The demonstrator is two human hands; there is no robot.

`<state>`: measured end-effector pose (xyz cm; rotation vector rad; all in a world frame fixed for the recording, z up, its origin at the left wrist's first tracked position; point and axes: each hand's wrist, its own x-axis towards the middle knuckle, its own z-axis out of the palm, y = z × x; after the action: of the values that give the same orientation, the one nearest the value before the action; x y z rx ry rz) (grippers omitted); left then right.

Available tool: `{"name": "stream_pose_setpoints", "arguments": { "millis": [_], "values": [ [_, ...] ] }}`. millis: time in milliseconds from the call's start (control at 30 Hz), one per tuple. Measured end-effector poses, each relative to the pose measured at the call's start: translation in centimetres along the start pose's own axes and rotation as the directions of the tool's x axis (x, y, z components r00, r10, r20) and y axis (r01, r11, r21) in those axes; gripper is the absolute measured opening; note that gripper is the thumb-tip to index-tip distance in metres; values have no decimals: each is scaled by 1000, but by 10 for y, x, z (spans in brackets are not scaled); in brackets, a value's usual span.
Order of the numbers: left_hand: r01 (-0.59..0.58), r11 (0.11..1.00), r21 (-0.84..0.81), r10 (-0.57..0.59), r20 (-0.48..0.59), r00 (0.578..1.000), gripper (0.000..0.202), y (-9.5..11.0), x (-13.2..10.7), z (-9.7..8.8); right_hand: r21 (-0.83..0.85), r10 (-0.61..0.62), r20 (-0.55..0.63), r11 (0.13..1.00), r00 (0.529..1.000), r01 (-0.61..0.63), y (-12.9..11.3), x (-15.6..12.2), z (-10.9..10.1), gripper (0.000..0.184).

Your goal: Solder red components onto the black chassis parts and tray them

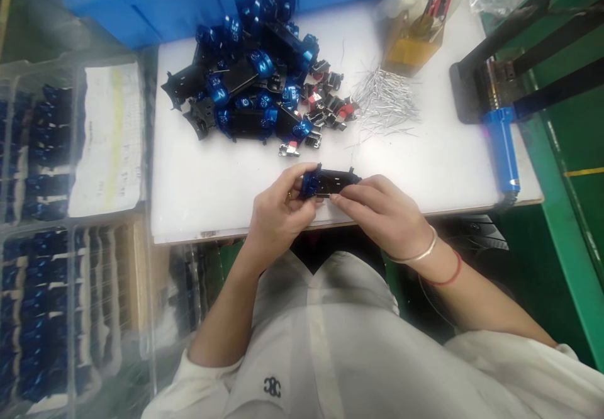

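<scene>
Left hand [278,212] and right hand [380,212] both gripping a black-blue plastic part [329,183], with a pile [245,73] just past the fingertips.

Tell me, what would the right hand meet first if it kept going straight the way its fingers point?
The right hand would meet the black-and-blue plastic part first, since its fingertips are on it; the left hand lies just beyond.

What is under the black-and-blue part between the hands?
The white work board shows below the part; the left hand and right hand cover much of it, hiding its underside.
</scene>
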<state>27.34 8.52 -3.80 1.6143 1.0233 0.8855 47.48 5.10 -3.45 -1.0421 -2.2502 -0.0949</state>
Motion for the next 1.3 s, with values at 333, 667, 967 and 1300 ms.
{"name": "stream_pose_setpoints", "arguments": {
  "millis": [333, 667, 967, 1300],
  "values": [
    [6, 1000, -2, -6, 8, 1000, 41, 0, 1, -1, -14, -21, -14, 1000, 1000, 21, 1, 0, 2, 24],
    [55, 998, -27, -55, 14, 998, 42, 4, 2, -2, -31, -17, -38, 999, 999, 16, 0, 1, 5, 22],
    [240, 957, -164, -236, 43, 971, 46, 6, 8, -3, -53, 23, -38, 998, 999, -25, 2, 1, 8, 15],
    [439, 829, -347, -442, 75, 894, 44, 21, 19, -7, -160, 58, -152, 984, 987, -82, -4, 1, 15, 13]
  ]
}}
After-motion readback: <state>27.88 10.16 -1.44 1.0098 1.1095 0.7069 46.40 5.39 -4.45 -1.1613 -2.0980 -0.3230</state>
